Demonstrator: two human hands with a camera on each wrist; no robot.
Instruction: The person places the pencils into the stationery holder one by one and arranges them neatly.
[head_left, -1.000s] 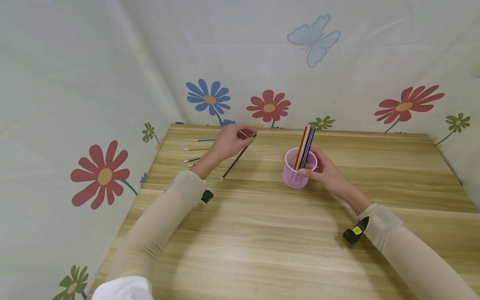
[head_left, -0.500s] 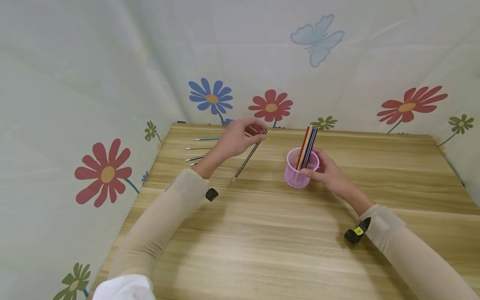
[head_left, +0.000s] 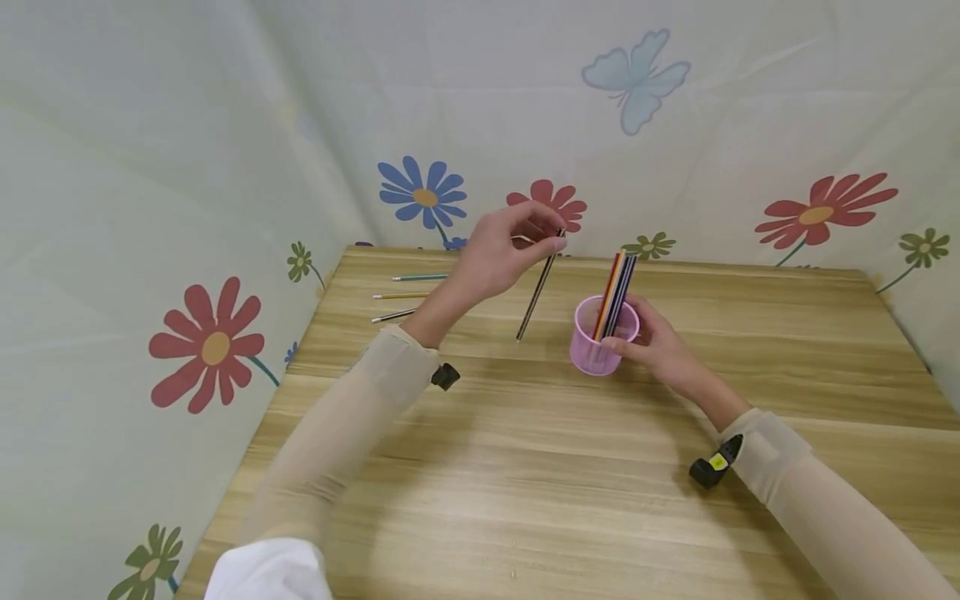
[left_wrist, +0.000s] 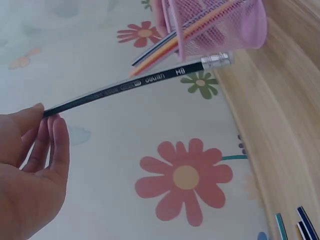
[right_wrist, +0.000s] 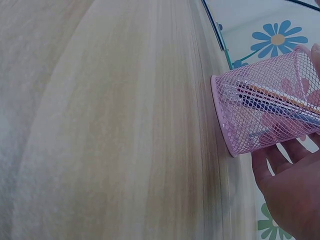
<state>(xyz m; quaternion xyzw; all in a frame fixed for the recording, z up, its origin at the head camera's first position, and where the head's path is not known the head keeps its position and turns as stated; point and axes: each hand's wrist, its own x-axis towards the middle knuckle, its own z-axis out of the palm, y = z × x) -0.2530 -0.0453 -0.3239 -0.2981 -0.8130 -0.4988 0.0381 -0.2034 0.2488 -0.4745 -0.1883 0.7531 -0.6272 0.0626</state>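
Note:
Between thumb and fingertips, my left hand point(head_left: 501, 252) pinches one end of a dark pencil point(head_left: 538, 292), held above the table to the left of the cup. In the left wrist view the pencil point(left_wrist: 130, 83) shows light lettering and a metal ferrule at its far end. My right hand point(head_left: 660, 348) grips the right side of a pink mesh pencil cup point(head_left: 576, 350), thumb at the rim. Several pencils point(head_left: 615, 287), red, orange and dark, lean inside it. Through the mesh in the right wrist view, their lower ends show inside the cup point(right_wrist: 270, 75).
On the table's point(head_left: 570, 483) left rear part lie a teal pencil point(head_left: 420, 277), a yellow pencil point(head_left: 401, 296) and a dark pencil point(head_left: 392, 316), partly hidden by the left arm. A flowered curtain point(head_left: 480, 100) hangs behind the back edge.
My left hand has lifted the dark pencil up and to the right, closer to the cup, and it now hangs steeper. The right hand and cup have stayed in place.

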